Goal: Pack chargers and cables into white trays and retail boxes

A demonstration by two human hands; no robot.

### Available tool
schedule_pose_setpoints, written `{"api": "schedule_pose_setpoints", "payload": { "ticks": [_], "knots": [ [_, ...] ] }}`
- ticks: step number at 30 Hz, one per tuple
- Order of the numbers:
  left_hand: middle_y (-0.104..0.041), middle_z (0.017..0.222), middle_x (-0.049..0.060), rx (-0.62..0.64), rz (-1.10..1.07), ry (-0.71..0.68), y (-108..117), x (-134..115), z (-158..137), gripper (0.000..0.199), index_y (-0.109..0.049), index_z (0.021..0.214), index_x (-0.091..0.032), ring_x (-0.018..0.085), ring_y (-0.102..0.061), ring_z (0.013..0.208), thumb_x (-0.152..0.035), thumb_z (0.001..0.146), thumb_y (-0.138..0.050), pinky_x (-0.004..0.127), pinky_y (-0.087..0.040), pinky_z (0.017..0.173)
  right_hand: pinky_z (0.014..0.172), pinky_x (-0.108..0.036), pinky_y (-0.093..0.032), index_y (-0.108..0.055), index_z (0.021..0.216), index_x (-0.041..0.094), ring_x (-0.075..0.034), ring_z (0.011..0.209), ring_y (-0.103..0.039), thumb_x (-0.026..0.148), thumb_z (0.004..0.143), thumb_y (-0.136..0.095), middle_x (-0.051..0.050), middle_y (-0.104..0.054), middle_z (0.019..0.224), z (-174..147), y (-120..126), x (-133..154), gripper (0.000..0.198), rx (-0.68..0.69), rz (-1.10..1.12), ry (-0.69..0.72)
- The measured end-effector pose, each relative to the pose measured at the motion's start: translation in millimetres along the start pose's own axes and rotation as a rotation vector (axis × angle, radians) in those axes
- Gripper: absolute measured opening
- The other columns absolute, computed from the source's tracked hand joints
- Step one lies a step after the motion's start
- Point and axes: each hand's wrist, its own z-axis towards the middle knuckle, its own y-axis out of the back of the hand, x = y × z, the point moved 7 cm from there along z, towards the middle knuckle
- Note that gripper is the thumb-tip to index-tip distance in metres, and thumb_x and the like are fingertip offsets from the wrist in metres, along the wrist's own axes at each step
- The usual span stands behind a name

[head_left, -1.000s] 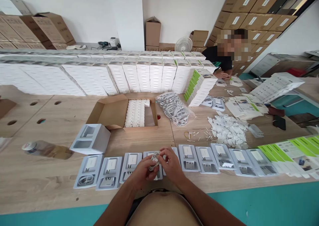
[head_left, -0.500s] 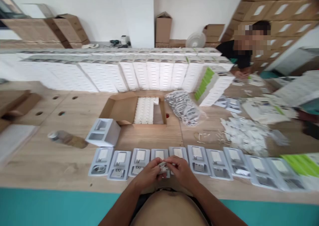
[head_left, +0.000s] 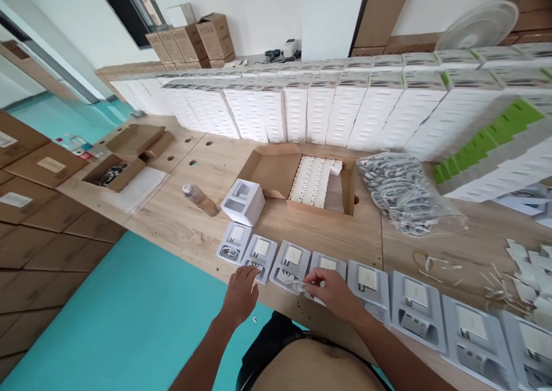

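Note:
A row of grey-white plastic trays (head_left: 278, 255) runs along the table's front edge, each with a white rectangular piece in its upper compartment. Between thumb and fingers, my right hand (head_left: 334, 295) grips a small bundled cable (head_left: 296, 286) over the lower compartment of the third tray from the left. My left hand (head_left: 240, 294) is at the near edge of the second tray, fingers bent and thumb apart, with nothing visible in it. The leftmost tray has a coiled cable (head_left: 230, 253) in its lower compartment.
Behind the row stand a stack of trays (head_left: 254, 207), a bottle (head_left: 200, 200) and an open carton (head_left: 269, 169) of white pieces. A clear bag of cables (head_left: 401, 192) lies to the right. White box stacks (head_left: 297, 115) line the back; cartons (head_left: 52, 253) stand left.
The view has swung left. My hands, together on the cable before, are now apart: the right holds the cable over a tray, the left has moved off it. The co-worker has left the view.

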Motion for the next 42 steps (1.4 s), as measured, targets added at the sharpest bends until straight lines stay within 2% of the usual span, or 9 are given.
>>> {"api": "schedule_pose_setpoints", "payload": {
  "ticks": [2, 5, 11, 17, 23, 29, 33, 37, 42],
  "knots": [
    [-0.053, 0.132, 0.011, -0.058, 0.101, -0.031, 5, 23, -4, 0.044, -0.056, 0.12, -0.022, 0.03, -0.033, 0.134, -0.007, 0.081, -0.042, 0.058, -0.016, 0.112, 0.056, -0.024, -0.045, -0.071, 0.078, 0.019, -0.016, 0.062, -0.061, 0.026, 0.077, -0.062, -0.002, -0.069, 0.071, 21, -26, 11, 0.011, -0.028, -0.1, 0.119],
    [-0.06, 0.125, 0.009, -0.085, 0.188, -0.083, 0, 45, -2, 0.05, -0.059, 0.117, -0.022, 0.028, -0.038, 0.131, 0.001, 0.076, -0.042, 0.056, -0.022, 0.111, 0.064, -0.024, -0.047, -0.068, 0.083, 0.019, -0.015, 0.07, -0.062, 0.018, 0.082, -0.057, -0.002, -0.07, 0.08, 48, -78, 24, 0.011, -0.039, -0.25, 0.293],
    [-0.063, 0.123, 0.008, -0.117, 0.21, -0.192, -2, 68, 2, 0.043, -0.06, 0.118, -0.023, 0.023, -0.048, 0.126, -0.006, 0.082, -0.043, 0.043, -0.039, 0.106, 0.076, -0.027, -0.044, -0.066, 0.073, 0.02, -0.018, 0.085, -0.058, 0.014, 0.086, -0.054, -0.004, -0.068, 0.083, 77, -166, 16, 0.018, 0.113, -0.502, 0.476],
    [-0.068, 0.109, 0.007, -0.207, 0.185, -0.197, 12, 96, -7, 0.028, -0.063, 0.106, -0.025, 0.018, -0.061, 0.107, -0.018, 0.092, -0.04, 0.032, -0.05, 0.092, 0.072, -0.03, -0.043, -0.066, 0.077, 0.017, -0.021, 0.083, -0.055, 0.013, 0.089, -0.05, -0.008, -0.065, 0.085, 81, -196, 2, 0.021, 0.204, -0.759, 0.521],
    [-0.062, 0.125, 0.01, -0.253, 0.27, -0.207, 18, 102, -7, 0.036, -0.06, 0.12, -0.025, 0.029, -0.048, 0.125, -0.017, 0.09, -0.042, 0.047, -0.04, 0.103, 0.077, -0.035, -0.044, -0.068, 0.077, 0.013, -0.025, 0.088, -0.058, 0.008, 0.085, -0.054, -0.012, -0.067, 0.083, 88, -220, 5, 0.017, 0.229, -0.877, 0.481],
    [-0.064, 0.122, 0.011, -0.213, 0.342, -0.251, 12, 89, -2, 0.047, -0.06, 0.123, -0.022, 0.031, -0.045, 0.128, -0.006, 0.081, -0.046, 0.053, -0.029, 0.109, 0.081, -0.029, -0.047, -0.069, 0.08, 0.018, -0.019, 0.085, -0.063, 0.009, 0.082, -0.057, -0.006, -0.071, 0.084, 86, -208, 26, 0.015, 0.253, -0.817, 0.453],
    [-0.068, 0.114, 0.008, -0.21, 0.374, -0.25, 21, 82, 2, 0.045, -0.063, 0.114, -0.023, 0.028, -0.047, 0.128, -0.004, 0.076, -0.05, 0.052, -0.024, 0.113, 0.088, -0.03, -0.047, -0.068, 0.099, 0.021, -0.019, 0.099, -0.062, 0.013, 0.091, -0.045, -0.006, -0.07, 0.105, 60, -163, 46, 0.025, 0.131, -0.68, 0.379],
    [-0.068, 0.117, 0.005, -0.223, 0.398, -0.287, 33, 73, -5, 0.039, -0.065, 0.109, -0.025, 0.026, -0.047, 0.13, -0.006, 0.08, -0.047, 0.053, -0.02, 0.116, 0.086, -0.034, -0.048, -0.068, 0.096, 0.023, -0.022, 0.096, -0.063, 0.018, 0.089, -0.046, -0.006, -0.071, 0.1, 13, -113, 35, 0.024, 0.01, -0.438, 0.179],
    [-0.067, 0.123, 0.003, -0.283, 0.363, -0.507, 21, 48, -2, 0.035, -0.064, 0.111, -0.031, 0.028, -0.052, 0.126, -0.016, 0.081, -0.054, 0.05, -0.037, 0.109, 0.079, -0.028, -0.048, -0.07, 0.092, 0.024, -0.019, 0.087, -0.065, 0.014, 0.082, -0.05, -0.003, -0.073, 0.09, -34, -89, 18, 0.024, -0.039, -0.469, 0.074]
  ]
}}
